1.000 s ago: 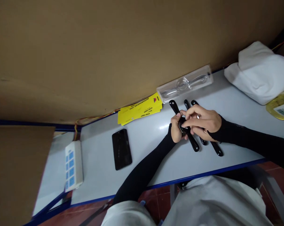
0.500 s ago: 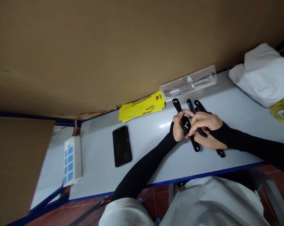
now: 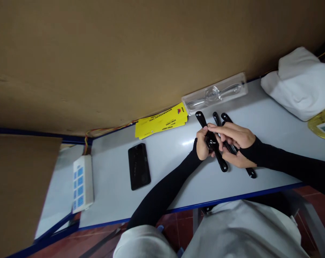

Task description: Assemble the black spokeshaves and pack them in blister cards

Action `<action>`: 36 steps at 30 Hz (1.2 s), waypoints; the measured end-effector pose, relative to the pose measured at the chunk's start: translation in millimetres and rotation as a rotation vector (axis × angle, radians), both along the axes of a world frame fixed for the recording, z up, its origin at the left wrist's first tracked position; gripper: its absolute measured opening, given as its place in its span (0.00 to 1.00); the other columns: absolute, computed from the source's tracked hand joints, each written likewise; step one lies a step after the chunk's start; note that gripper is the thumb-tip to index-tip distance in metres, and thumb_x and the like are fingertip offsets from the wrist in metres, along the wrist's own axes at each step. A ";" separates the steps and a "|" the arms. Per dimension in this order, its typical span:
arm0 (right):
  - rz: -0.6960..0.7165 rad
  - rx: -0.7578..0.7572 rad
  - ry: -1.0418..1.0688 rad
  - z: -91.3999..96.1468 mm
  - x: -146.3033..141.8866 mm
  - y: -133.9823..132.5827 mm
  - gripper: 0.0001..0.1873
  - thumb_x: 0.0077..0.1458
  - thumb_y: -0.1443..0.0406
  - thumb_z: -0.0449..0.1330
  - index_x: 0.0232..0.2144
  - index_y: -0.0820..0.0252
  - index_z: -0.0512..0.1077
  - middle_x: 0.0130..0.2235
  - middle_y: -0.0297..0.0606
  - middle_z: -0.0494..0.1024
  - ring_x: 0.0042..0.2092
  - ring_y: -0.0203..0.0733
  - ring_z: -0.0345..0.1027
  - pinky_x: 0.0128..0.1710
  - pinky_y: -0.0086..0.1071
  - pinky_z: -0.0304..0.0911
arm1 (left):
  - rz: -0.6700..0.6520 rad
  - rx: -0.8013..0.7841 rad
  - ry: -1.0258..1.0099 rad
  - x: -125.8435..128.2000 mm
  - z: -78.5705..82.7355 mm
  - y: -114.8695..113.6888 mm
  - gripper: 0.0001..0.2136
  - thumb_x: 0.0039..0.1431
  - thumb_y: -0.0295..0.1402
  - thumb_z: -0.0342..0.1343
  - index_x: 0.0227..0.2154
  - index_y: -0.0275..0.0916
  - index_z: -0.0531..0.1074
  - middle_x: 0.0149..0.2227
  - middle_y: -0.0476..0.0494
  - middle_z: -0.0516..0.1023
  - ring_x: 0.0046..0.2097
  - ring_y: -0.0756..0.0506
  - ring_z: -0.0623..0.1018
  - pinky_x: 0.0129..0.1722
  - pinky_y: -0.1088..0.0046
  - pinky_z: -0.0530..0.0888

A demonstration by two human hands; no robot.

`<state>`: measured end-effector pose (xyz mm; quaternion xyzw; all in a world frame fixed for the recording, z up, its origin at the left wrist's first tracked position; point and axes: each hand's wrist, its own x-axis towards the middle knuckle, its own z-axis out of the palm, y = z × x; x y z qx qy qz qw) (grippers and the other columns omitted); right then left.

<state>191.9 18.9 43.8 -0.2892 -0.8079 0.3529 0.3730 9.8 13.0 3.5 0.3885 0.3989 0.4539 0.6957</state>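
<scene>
Your left hand [image 3: 202, 146] grips the black two-handled tool [image 3: 212, 139] by its middle, thumb on top, its handles jutting out beyond and nearer you. Your right hand [image 3: 239, 139] reaches in from the tool's right, fingers bent close against its centre; whether they pinch anything, you can't tell. Beneath that hand lie more black tools [image 3: 252, 173]. Farther out, yellow cards [image 3: 162, 122] sit beside a clear plastic tray [image 3: 215, 94].

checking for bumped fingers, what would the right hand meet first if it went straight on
The right hand would probably first meet the black tool held in the left hand; depth is unclear, contact possible.
</scene>
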 end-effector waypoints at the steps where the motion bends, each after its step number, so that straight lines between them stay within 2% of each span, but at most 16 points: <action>1: 0.040 -0.051 0.017 1.1 0.1 -0.4 0.14 0.49 0.73 0.60 0.38 0.58 0.78 0.34 0.31 0.72 0.28 0.32 0.60 0.30 0.28 0.61 | 0.009 -0.010 -0.004 0.1 0.1 0.0 0.24 0.66 0.59 0.47 0.35 0.40 0.68 0.18 0.49 0.76 0.09 0.51 0.62 0.08 0.77 0.51; 3: 0.113 -0.124 0.053 2.1 1.2 -0.5 0.07 0.49 0.74 0.58 0.26 0.59 0.73 0.31 0.30 0.70 0.25 0.30 0.55 0.25 0.27 0.55 | 0.023 -0.025 -0.028 0.0 -0.1 0.1 0.23 0.66 0.57 0.48 0.37 0.40 0.69 0.18 0.51 0.75 0.09 0.51 0.62 0.08 0.77 0.51; 5: 0.109 -0.157 0.081 1.8 2.5 0.2 0.11 0.49 0.75 0.58 0.19 0.60 0.67 0.29 0.30 0.68 0.24 0.28 0.52 0.23 0.27 0.49 | 0.017 -0.023 -0.058 -0.5 -0.4 0.6 0.22 0.67 0.56 0.48 0.38 0.41 0.70 0.18 0.52 0.75 0.09 0.50 0.62 0.08 0.77 0.51; 8: 0.004 -0.131 0.067 -0.9 2.5 1.3 0.06 0.51 0.74 0.60 0.28 0.60 0.74 0.32 0.30 0.67 0.25 0.28 0.54 0.23 0.26 0.51 | 0.001 -0.006 -0.063 -1.0 -0.3 0.8 0.22 0.67 0.56 0.47 0.37 0.40 0.70 0.19 0.50 0.76 0.10 0.50 0.62 0.08 0.77 0.51; 10: -0.005 -0.076 0.041 -3.6 1.9 1.6 0.12 0.51 0.73 0.60 0.38 0.59 0.78 0.34 0.31 0.69 0.27 0.29 0.57 0.26 0.27 0.57 | 0.000 -0.009 -0.038 -1.5 0.0 0.6 0.22 0.67 0.57 0.47 0.35 0.40 0.69 0.19 0.49 0.76 0.10 0.51 0.63 0.09 0.77 0.51; 13: 0.065 0.084 0.023 -5.8 3.6 1.5 0.09 0.50 0.75 0.59 0.29 0.58 0.76 0.32 0.32 0.70 0.29 0.32 0.61 0.29 0.29 0.60 | 0.005 -0.009 -0.017 -2.7 -0.2 0.5 0.22 0.67 0.56 0.47 0.37 0.40 0.69 0.19 0.51 0.76 0.10 0.51 0.63 0.09 0.78 0.52; 16: 0.005 0.146 0.023 -4.2 5.7 1.3 0.10 0.50 0.76 0.59 0.22 0.58 0.70 0.30 0.31 0.67 0.29 0.33 0.58 0.29 0.30 0.59 | -0.014 0.022 -0.025 -2.2 -1.7 1.6 0.22 0.68 0.56 0.46 0.39 0.40 0.69 0.19 0.50 0.76 0.10 0.51 0.61 0.09 0.77 0.52; 18: -0.064 0.047 0.031 -3.6 3.7 1.5 0.06 0.51 0.71 0.65 0.34 0.58 0.76 0.36 0.33 0.71 0.30 0.32 0.61 0.28 0.29 0.60 | 0.016 0.041 -0.022 -0.4 -2.4 2.5 0.22 0.67 0.56 0.46 0.37 0.40 0.69 0.19 0.50 0.76 0.11 0.51 0.63 0.10 0.77 0.54; 20: -0.084 -0.067 0.024 -5.4 -0.7 2.7 0.22 0.51 0.62 0.73 0.49 0.58 0.78 0.42 0.36 0.74 0.32 0.33 0.65 0.28 0.29 0.63 | 0.102 0.071 0.016 1.5 -2.2 2.9 0.22 0.66 0.56 0.49 0.32 0.40 0.68 0.19 0.49 0.75 0.14 0.50 0.68 0.13 0.77 0.61; 22: -0.056 -0.154 0.010 -9.0 -4.6 5.6 0.29 0.51 0.57 0.75 0.54 0.59 0.78 0.42 0.38 0.76 0.33 0.34 0.67 0.27 0.28 0.63 | 0.156 0.071 0.081 2.7 -1.1 2.4 0.22 0.65 0.55 0.52 0.29 0.40 0.67 0.19 0.49 0.74 0.16 0.50 0.70 0.14 0.77 0.63; 26: 0.017 -0.190 0.043 -11.3 -3.5 12.4 0.04 0.61 0.66 0.67 0.34 0.56 0.84 0.40 0.38 0.79 0.37 0.36 0.69 0.27 0.27 0.61 | 0.061 -0.005 0.105 2.3 0.2 0.6 0.24 0.65 0.59 0.52 0.31 0.40 0.67 0.17 0.54 0.70 0.09 0.52 0.62 0.07 0.77 0.51; 29: 0.048 -0.124 0.070 -6.6 1.8 11.8 0.11 0.55 0.74 0.64 0.23 0.58 0.79 0.40 0.38 0.79 0.34 0.36 0.64 0.27 0.28 0.60 | 0.031 -0.001 0.054 1.3 -1.3 0.8 0.25 0.65 0.60 0.52 0.31 0.40 0.67 0.16 0.54 0.70 0.08 0.51 0.62 0.05 0.77 0.51; 31: -0.013 -0.067 0.055 -3.9 4.0 8.9 0.13 0.48 0.77 0.63 0.30 0.57 0.82 0.42 0.39 0.77 0.35 0.38 0.62 0.28 0.30 0.60 | 0.024 -0.001 0.031 0.5 -2.7 1.5 0.25 0.64 0.60 0.52 0.32 0.39 0.68 0.18 0.53 0.72 0.08 0.51 0.62 0.05 0.77 0.51; 33: -0.062 -0.026 0.031 -3.2 4.7 6.2 0.23 0.44 0.79 0.61 0.40 0.55 0.83 0.42 0.40 0.76 0.40 0.42 0.64 0.29 0.31 0.59 | 0.030 -0.010 0.017 0.0 -3.5 2.2 0.25 0.64 0.60 0.52 0.32 0.39 0.68 0.19 0.52 0.74 0.08 0.52 0.61 0.06 0.77 0.51; 34: -0.051 -0.015 0.027 -3.5 4.6 5.4 0.24 0.44 0.79 0.60 0.39 0.54 0.83 0.42 0.40 0.76 0.42 0.44 0.65 0.29 0.31 0.59 | 0.039 -0.013 0.014 -0.1 -3.6 2.5 0.25 0.65 0.60 0.51 0.32 0.39 0.68 0.19 0.52 0.74 0.08 0.52 0.61 0.06 0.77 0.51; 36: 0.011 0.001 0.047 -4.3 3.6 4.8 0.16 0.44 0.79 0.59 0.27 0.55 0.79 0.38 0.39 0.77 0.44 0.46 0.65 0.30 0.32 0.59 | 0.052 -0.003 0.011 0.1 -3.4 2.5 0.25 0.65 0.60 0.51 0.32 0.39 0.69 0.19 0.52 0.74 0.09 0.52 0.62 0.06 0.77 0.52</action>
